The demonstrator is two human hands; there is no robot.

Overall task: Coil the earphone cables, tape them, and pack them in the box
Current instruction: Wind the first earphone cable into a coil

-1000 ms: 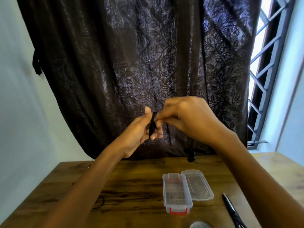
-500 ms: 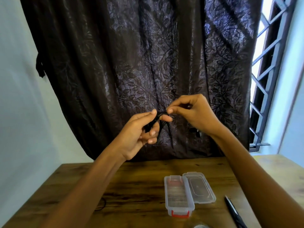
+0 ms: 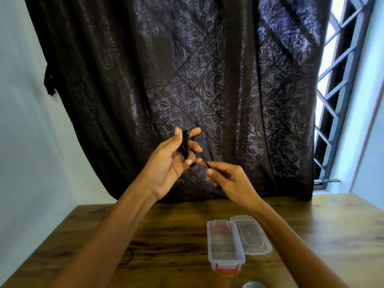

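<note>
My left hand (image 3: 168,163) is raised above the table, palm toward me, with a bundle of black earphone cable (image 3: 185,145) wound between thumb and fingers. A loose strand runs down and right from the bundle to my right hand (image 3: 228,182), which pinches it between thumb and forefinger just below the left fingers. The clear plastic box (image 3: 225,246) with a red latch lies open on the wooden table (image 3: 170,235), its lid (image 3: 252,235) folded out to the right.
Another black cable (image 3: 127,255) lies on the table beside my left forearm. A round grey object (image 3: 252,285), cut off by the frame, sits at the bottom edge. A dark curtain (image 3: 187,69) hangs behind the table, and a barred window (image 3: 340,80) is at the right.
My right hand has dropped from beside the left fingertips to below them, drawing a strand of cable down and right. The left hand rose slightly and opened its fingers around the bundle.
</note>
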